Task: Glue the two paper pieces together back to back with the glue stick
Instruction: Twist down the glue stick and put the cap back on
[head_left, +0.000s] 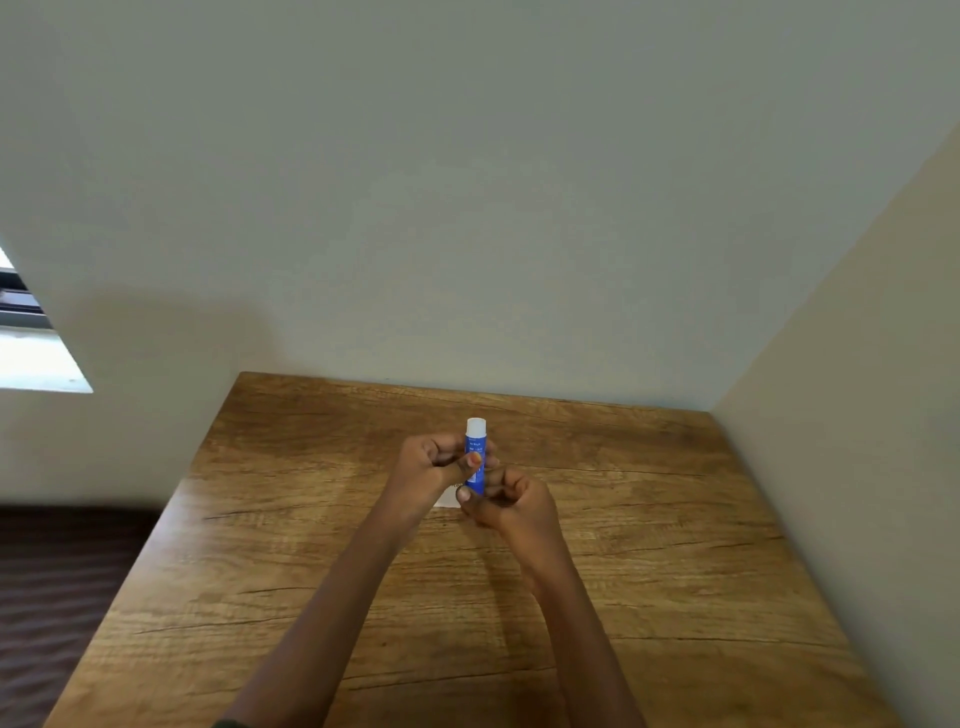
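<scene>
Glue stick (475, 444), blue with a white cap on top, is held upright just above the wooden bench (649, 519), near its far middle. Left grip (431, 462) pinches the upper barrel, thumb across the label; right grip (511, 501) is curled round the bottom end. Under both, a bit of white paper (445, 500) lies flat on the bench. Pale walls (467, 208) close in behind and to the right.

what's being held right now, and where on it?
The blue cylindrical plastic glue stick with white cap: left grip pinches the barrel's middle, right grip holds its bottom end.
</scene>
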